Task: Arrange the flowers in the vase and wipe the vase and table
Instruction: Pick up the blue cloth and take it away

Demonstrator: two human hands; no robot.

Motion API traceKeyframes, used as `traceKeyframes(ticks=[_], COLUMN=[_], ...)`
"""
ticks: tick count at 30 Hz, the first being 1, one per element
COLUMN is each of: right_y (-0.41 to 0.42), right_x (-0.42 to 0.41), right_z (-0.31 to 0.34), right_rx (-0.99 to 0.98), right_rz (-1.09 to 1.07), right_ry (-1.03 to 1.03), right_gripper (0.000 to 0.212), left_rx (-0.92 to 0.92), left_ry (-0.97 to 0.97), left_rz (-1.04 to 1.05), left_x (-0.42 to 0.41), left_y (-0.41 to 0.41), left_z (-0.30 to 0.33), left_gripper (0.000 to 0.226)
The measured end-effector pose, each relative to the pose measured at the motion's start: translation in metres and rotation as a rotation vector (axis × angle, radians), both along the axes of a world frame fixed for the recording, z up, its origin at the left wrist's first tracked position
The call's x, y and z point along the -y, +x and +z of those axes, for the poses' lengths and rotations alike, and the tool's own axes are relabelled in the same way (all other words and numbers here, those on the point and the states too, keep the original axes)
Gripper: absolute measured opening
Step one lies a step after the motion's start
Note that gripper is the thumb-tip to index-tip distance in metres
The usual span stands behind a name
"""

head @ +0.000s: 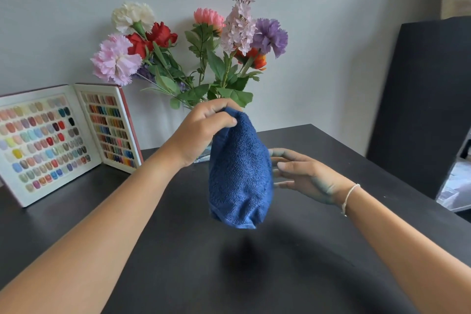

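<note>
My left hand (204, 130) pinches the top of a blue towel (239, 173), which hangs bunched in the air above the black table (178, 262). Just right of the towel, my right hand (303, 173) is held with fingers spread and nothing in it. Behind the towel stands a bunch of flowers (193, 46) in white, red, pink, lilac, purple and orange, with green leaves. The vase is almost wholly hidden by my left hand and the towel; only a sliver of its base (202, 158) shows.
An open sample book of coloured nail tips (63, 140) stands propped at the table's back left. A black panel (428, 99) leans at the right, with clear plastic packaging (456, 186) beside the table's right edge. A grey wall is behind.
</note>
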State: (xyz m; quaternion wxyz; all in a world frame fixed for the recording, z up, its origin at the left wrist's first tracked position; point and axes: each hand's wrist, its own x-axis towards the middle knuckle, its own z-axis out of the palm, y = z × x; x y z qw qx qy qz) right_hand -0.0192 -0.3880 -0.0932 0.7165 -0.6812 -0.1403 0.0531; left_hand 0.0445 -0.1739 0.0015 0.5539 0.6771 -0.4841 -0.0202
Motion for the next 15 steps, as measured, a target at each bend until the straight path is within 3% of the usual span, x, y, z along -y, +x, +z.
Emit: traceKeyframes(ticks=[4,11,15], right_y=[-0.002,-0.005,-0.006], right_x=[-0.005,-0.006,-0.005], right_z=[-0.002,0.004,0.001], right_rx=[-0.037,0.010,-0.003], right_rz=[-0.017,-0.052,-0.017], right_ry=[0.015,0.000,-0.129], right_gripper=[0.058,0.048,0.038], left_rx=[-0.013,-0.016,-0.012], left_ry=[0.019,0.013,0.021], left_rz=[-0.035,-0.047,-0.038], left_x=[0.010,0.017,0.021], left_y=[-0.001,0.000,-0.002], left_z=[-0.008,-0.007,-0.006], left_gripper=[0.014,0.015,0.024])
